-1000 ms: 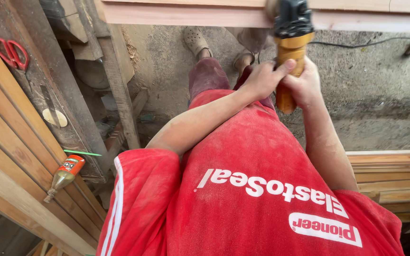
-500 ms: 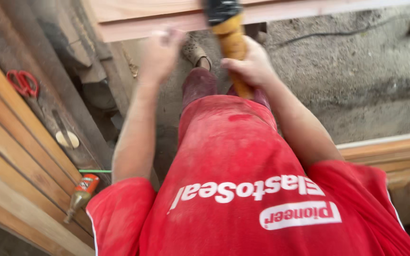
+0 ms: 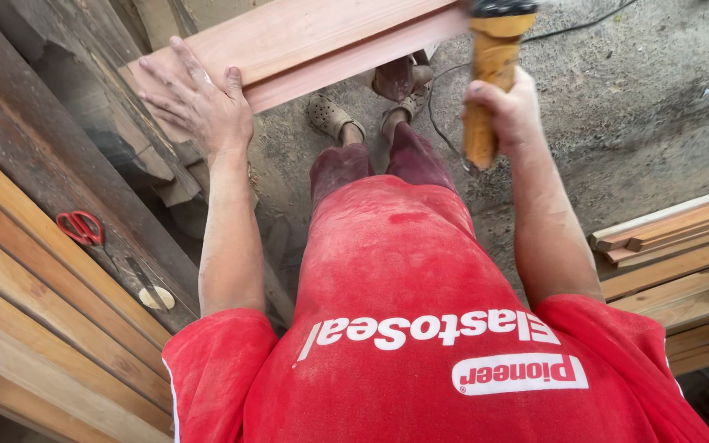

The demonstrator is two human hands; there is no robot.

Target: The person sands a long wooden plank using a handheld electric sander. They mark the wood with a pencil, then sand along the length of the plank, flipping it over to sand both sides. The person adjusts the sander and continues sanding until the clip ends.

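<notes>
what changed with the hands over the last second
The left hand let go of the orange tool handle, which it had gripped together with the right, and moved out to the left; it now lies flat, fingers spread, on the pale wooden plank. The right hand stayed closed on the handle. The red scissors stayed on the boards at left.

A grey, dusty concrete floor [image 3: 658, 98] was seen below, and a thin dark cable [image 3: 568, 29] was laid across it near the top edge. Two feet in brown clogs [image 3: 330, 116] were planted on it. At the left, a bench of long wooden planks [image 3: 18, 303] was shown, on which red-handled scissors [image 3: 81, 227] and a small pale disc [image 3: 157, 298] were laid. At the right, a stack of timber boards [image 3: 674, 254] was piled beside the floor.
</notes>
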